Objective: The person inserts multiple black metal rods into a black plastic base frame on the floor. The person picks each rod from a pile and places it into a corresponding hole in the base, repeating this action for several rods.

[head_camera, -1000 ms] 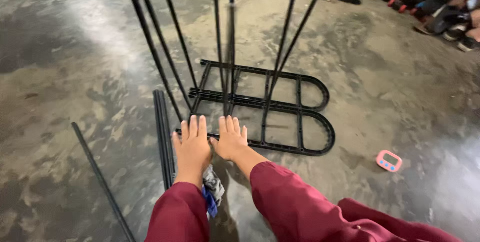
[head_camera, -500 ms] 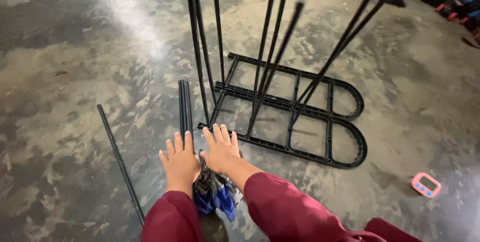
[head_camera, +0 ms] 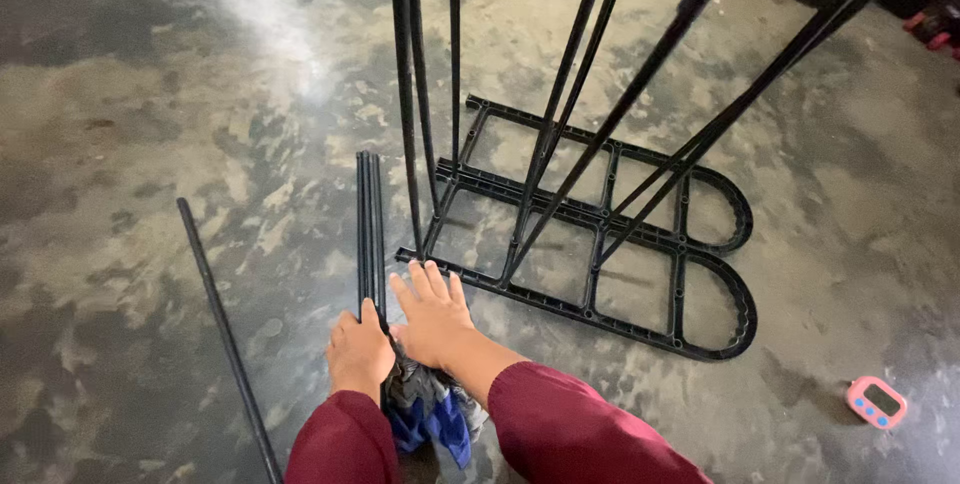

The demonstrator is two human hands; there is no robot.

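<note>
Left hand (head_camera: pixel 358 352) grips thin black rods (head_camera: pixel 370 224); right hand (head_camera: pixel 432 316) flat.

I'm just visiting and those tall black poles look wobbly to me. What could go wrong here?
1. The upright poles lean at different angles out of the flat black base frame; a nudge might tip or loosen them toward the person.
2. The left hand grips a bundle of loose rods beside the right hand, so fingers could get pinched.
3. A single rod lies on the concrete floor; stepping on it could cause a slip.
</note>
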